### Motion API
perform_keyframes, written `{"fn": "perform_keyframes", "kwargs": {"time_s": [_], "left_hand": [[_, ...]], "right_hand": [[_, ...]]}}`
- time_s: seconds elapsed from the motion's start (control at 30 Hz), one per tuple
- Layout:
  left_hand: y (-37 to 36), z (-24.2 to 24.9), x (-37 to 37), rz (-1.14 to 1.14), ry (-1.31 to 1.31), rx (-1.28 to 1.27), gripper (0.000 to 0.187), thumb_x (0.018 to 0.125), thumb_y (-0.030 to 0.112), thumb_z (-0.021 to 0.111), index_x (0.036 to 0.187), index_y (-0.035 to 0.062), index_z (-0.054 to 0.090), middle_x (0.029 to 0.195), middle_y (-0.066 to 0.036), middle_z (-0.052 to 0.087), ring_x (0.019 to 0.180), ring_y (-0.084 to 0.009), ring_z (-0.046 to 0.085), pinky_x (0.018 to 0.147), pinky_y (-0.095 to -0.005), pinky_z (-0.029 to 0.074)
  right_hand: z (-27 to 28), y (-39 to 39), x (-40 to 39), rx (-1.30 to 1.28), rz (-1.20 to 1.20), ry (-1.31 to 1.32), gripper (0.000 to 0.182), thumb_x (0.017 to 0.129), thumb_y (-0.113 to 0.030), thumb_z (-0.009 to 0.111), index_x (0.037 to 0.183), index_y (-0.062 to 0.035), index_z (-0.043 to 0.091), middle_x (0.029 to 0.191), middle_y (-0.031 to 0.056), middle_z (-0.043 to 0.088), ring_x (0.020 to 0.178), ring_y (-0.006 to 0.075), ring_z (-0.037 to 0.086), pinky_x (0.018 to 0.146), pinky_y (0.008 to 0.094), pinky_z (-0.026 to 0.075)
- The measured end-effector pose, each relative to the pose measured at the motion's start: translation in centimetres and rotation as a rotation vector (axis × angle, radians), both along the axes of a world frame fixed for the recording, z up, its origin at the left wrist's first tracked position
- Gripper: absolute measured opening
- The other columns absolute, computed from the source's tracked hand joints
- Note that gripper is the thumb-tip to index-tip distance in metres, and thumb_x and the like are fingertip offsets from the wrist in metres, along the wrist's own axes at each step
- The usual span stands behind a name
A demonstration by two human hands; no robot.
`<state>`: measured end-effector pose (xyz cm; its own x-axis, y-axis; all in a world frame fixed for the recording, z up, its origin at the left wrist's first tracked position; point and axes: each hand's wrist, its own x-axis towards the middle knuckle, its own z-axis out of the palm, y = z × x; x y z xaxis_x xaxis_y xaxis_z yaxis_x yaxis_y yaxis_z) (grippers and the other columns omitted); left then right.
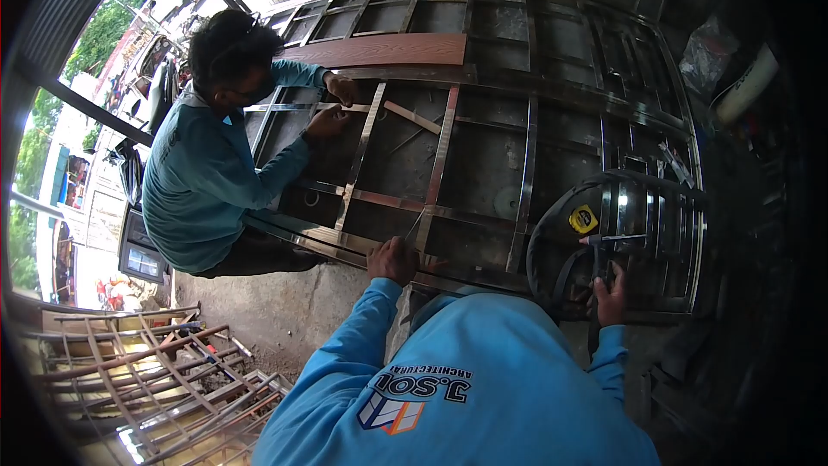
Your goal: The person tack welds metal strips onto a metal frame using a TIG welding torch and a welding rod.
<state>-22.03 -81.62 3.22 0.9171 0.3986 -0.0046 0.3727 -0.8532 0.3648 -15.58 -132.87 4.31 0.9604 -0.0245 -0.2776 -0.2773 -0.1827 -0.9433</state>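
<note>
My left hand (pixel 392 261) is closed at the near edge of the metal frame (pixel 435 207), around a thin rod (pixel 416 226) that points up and away. On the right, my right hand (pixel 611 295) is wrapped round the handle of a welding torch (pixel 604 248), whose pale nozzle points left. A thick black hose (pixel 536 246) loops beside it. Inside the loop lies a yellow tape measure (pixel 583 219), just above the torch. The frame of shiny bars lies flat on a dark surface.
A co-worker (pixel 207 147) in a teal shirt leans over the frame's left side, both hands above it. A reddish wood-grain panel (pixel 388 50) lies across the bars. Rusty metal grilles (pixel 129 371) are at the lower left, a plastic bag (pixel 707 56) at the upper right.
</note>
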Motion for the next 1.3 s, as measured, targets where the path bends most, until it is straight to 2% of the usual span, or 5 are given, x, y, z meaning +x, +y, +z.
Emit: {"fn": "perform_keyframes", "kwargs": {"time_s": [0.17,0.57,0.7,0.87,1.3], "left_hand": [[-0.2,0.4,0.1,0.009,0.003,-0.013,0.025,0.087,0.035,0.063,0.096,0.0123,0.061,0.098,-0.012,0.071,0.101,-0.0374,0.066,0.091,-0.053,0.045],[-0.1,0.1,-0.1,0.007,-0.016,0.003,0.023,0.088,0.035,0.063,0.096,0.0135,0.061,0.098,-0.011,0.072,0.102,-0.0382,0.065,0.093,-0.0534,0.045],[0.0,0.0,0.0,0.005,-0.023,0.011,0.023,0.087,0.035,0.063,0.095,0.0136,0.06,0.096,-0.011,0.071,0.101,-0.0378,0.066,0.091,-0.0534,0.045],[-0.3,0.5,0.0,0.001,-0.039,0.01,0.023,0.086,0.034,0.065,0.094,0.0132,0.06,0.095,-0.011,0.071,0.097,-0.0361,0.067,0.09,-0.0525,0.046],[-0.1,0.3,0.0,-0.001,-0.04,0.028,0.025,0.083,0.034,0.067,0.095,0.0128,0.061,0.093,-0.013,0.071,0.096,-0.0351,0.067,0.088,-0.0511,0.046]], "right_hand": [[-1.8,-0.8,0.0,-0.018,-0.017,-0.023,0.059,0.098,-0.013,0.065,0.149,-0.0019,0.039,0.122,0.0084,0.059,0.098,0.0119,0.058,0.086,0.0285,0.051],[0.6,0.1,0.1,0.016,0.001,0.039,0.058,0.098,-0.013,0.065,0.149,-0.0032,0.039,0.111,0.0057,0.061,0.091,0.0097,0.057,0.073,0.0253,0.051],[-1.7,-0.7,0.2,-0.01,-0.007,-0.038,0.058,0.098,-0.013,0.065,0.149,-0.005,0.039,0.103,0.0054,0.062,0.079,0.0097,0.058,0.064,0.0257,0.051],[1.1,0.8,0.1,0.048,-0.027,0.015,0.058,0.097,-0.014,0.065,0.149,-0.007,0.039,0.097,0.0064,0.063,0.064,0.0109,0.058,0.054,0.0266,0.05],[1.0,0.6,0.6,0.039,-0.022,0.035,0.056,0.097,-0.017,0.066,0.147,-0.0075,0.04,0.093,0.0079,0.065,0.058,0.0133,0.059,0.05,0.0283,0.05]]}}
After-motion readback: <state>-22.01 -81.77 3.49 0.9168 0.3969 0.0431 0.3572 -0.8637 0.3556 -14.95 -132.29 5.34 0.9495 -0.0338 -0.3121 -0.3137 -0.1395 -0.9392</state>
